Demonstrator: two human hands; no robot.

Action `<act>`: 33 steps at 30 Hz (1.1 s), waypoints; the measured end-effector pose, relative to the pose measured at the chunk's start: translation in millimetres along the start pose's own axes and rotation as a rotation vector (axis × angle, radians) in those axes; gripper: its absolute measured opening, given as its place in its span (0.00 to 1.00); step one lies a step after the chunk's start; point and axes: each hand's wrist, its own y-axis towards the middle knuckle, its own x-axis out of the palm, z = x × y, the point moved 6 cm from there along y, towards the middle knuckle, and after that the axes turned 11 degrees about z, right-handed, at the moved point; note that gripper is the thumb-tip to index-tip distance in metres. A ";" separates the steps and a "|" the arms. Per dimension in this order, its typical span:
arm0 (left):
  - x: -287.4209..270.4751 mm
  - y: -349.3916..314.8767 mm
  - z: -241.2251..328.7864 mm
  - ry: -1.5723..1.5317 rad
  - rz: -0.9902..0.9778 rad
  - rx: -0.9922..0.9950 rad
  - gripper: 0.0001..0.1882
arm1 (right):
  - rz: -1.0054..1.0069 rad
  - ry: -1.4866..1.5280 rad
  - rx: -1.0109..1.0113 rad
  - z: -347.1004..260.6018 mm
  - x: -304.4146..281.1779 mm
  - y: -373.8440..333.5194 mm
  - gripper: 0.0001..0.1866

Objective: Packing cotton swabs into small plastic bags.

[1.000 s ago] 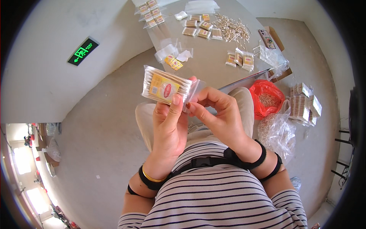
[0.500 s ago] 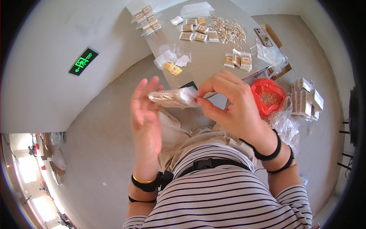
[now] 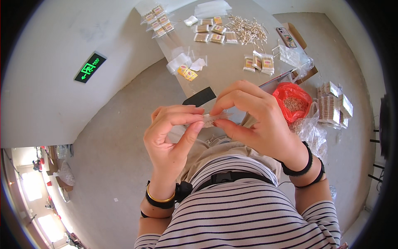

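Between my two hands, above my lap, is a small clear plastic bag of cotton swabs [image 3: 208, 120], seen nearly end-on with the white tips toward me. My left hand [image 3: 170, 132] pinches one end between thumb and fingers. With thumb and forefinger my right hand [image 3: 253, 118] grips the loose plastic at the other end. Beyond them on the table lie packed bags of cotton swabs [image 3: 217, 38], a heap of loose swabs [image 3: 248, 31] and three more filled bags [image 3: 268, 63] nearer me.
Yellow cards [image 3: 187, 73] lie by clear bags at the table's left edge. A phone [image 3: 286, 37] rests at the right. Beside the table are a red plastic bag [image 3: 285, 92] of small pieces and stacked swab packs [image 3: 328, 111]. Filled packs [image 3: 158, 20] lie at the far left corner.
My left hand has moved in and closed on the bag of swabs, which was stretched sideways from my right hand and has turned end-on. My right hand keeps its pinch.
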 end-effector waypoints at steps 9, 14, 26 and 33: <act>3.8 -9.0 1.7 -0.070 0.098 -0.075 0.04 | 0.022 0.068 0.048 2.9 -0.7 -6.2 0.09; 2.7 -8.8 -2.4 -0.198 0.138 -0.194 0.04 | 0.042 0.125 0.162 9.3 0.6 -6.4 0.08; 7.0 -9.0 -51.6 -0.580 0.019 -0.587 0.11 | 0.041 0.697 0.680 63.0 23.7 -19.1 0.10; 14.5 -13.3 -61.0 -0.613 -0.024 -0.671 0.05 | -0.071 0.858 0.924 81.7 38.2 -26.6 0.08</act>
